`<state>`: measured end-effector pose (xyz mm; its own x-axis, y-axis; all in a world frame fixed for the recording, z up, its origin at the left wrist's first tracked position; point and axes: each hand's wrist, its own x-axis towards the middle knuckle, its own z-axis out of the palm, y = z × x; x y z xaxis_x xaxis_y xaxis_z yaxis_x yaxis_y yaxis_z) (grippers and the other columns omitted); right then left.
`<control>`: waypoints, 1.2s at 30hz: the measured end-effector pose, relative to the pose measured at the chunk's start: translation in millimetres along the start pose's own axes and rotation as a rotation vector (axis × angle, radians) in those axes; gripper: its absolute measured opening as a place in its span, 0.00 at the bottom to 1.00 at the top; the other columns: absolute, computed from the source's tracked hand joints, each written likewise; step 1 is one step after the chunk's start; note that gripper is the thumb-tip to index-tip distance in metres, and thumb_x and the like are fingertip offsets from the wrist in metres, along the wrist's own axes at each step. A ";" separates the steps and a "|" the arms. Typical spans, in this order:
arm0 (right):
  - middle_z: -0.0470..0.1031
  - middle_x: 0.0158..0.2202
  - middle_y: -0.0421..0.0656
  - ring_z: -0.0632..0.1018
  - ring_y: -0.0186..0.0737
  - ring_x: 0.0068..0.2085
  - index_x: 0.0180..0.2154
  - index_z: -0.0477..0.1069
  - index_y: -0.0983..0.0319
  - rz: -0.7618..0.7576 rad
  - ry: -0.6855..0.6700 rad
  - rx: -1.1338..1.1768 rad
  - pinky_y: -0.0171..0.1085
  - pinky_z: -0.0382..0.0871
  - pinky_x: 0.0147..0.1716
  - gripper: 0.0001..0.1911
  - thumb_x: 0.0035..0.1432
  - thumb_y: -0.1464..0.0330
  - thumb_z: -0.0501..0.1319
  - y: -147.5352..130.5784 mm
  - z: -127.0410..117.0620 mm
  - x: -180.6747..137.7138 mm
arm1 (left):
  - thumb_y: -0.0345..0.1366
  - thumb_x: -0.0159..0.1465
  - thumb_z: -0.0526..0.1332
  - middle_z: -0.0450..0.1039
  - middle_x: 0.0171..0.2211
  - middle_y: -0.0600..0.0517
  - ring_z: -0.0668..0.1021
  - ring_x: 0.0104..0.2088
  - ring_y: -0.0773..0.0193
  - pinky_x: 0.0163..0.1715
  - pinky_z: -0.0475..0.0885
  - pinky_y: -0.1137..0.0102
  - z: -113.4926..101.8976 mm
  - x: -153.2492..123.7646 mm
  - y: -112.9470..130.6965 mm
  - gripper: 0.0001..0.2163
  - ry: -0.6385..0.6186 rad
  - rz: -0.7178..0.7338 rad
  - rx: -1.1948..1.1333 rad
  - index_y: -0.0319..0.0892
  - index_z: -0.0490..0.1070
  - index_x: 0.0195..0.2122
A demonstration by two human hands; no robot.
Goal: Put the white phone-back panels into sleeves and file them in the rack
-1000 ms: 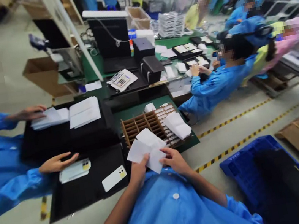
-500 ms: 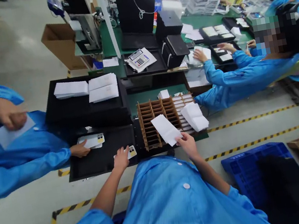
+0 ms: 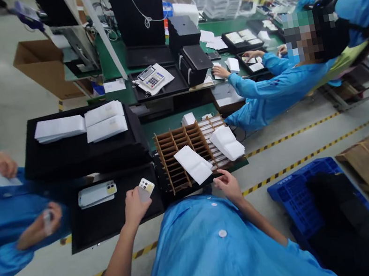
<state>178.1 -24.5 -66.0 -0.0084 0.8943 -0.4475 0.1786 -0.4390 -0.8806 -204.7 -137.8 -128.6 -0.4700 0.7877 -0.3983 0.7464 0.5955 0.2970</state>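
My left hand (image 3: 136, 207) grips a white smartphone (image 3: 147, 186), its several-lens camera end poking out past my fingers above the black tray (image 3: 83, 232). My right hand (image 3: 228, 184) has its fingers apart and holds nothing, just beside a white paper sleeve (image 3: 194, 164). That sleeve lies across the cardboard divider box (image 3: 169, 152), whose right-hand slots are filled with thin white items. On those slots rests a stack of white sleeves (image 3: 227, 143). More white phones (image 3: 97, 194) lie at the tray's left.
At the left a co-worker's hands (image 3: 41, 225) hold small items, one a white sheet. Stacked black trays (image 3: 84, 158) carry bundles of white sleeves (image 3: 105, 121). Behind are a calculator (image 3: 154, 79) and another seated co-worker (image 3: 278, 85). A blue pallet (image 3: 309, 197) stands at right.
My left hand has lifted the smartphone off the tray. My right hand has let go of the paper sleeve, now lying on the box. The left co-worker's hand has drawn back from the phones.
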 end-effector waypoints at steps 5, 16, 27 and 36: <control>0.85 0.41 0.45 0.85 0.44 0.38 0.55 0.78 0.61 0.059 -0.492 0.103 0.38 0.80 0.35 0.31 0.54 0.52 0.73 -28.4 10.4 -22.1 | 0.33 0.59 0.66 0.68 0.61 0.37 0.70 0.62 0.40 0.66 0.65 0.50 -46.5 -40.2 100.9 0.36 0.046 0.704 -0.009 0.41 0.64 0.70; 0.82 0.33 0.42 0.80 0.41 0.32 0.41 0.80 0.62 0.052 0.135 0.245 0.38 0.76 0.34 0.23 0.49 0.52 0.75 -13.6 -74.2 -13.8 | 0.33 0.68 0.64 0.73 0.58 0.36 0.74 0.60 0.43 0.62 0.72 0.47 1.4 -24.6 210.2 0.15 0.078 0.937 -0.109 0.40 0.76 0.56; 0.84 0.35 0.43 0.83 0.44 0.33 0.43 0.80 0.61 0.138 0.101 0.346 0.40 0.80 0.35 0.26 0.48 0.52 0.76 8.8 -76.1 -29.3 | 0.31 0.69 0.63 0.76 0.51 0.40 0.74 0.56 0.48 0.59 0.74 0.55 29.0 -11.7 219.4 0.05 0.041 0.938 0.038 0.41 0.80 0.38; 0.82 0.31 0.41 0.79 0.39 0.29 0.41 0.81 0.62 0.117 0.067 0.301 0.37 0.76 0.32 0.25 0.49 0.51 0.76 20.1 -72.9 -29.9 | 0.37 0.75 0.58 0.77 0.48 0.41 0.74 0.50 0.51 0.53 0.75 0.57 28.1 -7.8 219.4 0.14 0.040 0.863 -0.047 0.41 0.82 0.36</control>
<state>253.7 -53.7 -58.9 0.0618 0.8358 -0.5455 -0.1243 -0.5359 -0.8351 -24.0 -17.7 -84.8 0.2356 0.9717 0.0137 0.8299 -0.2085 0.5174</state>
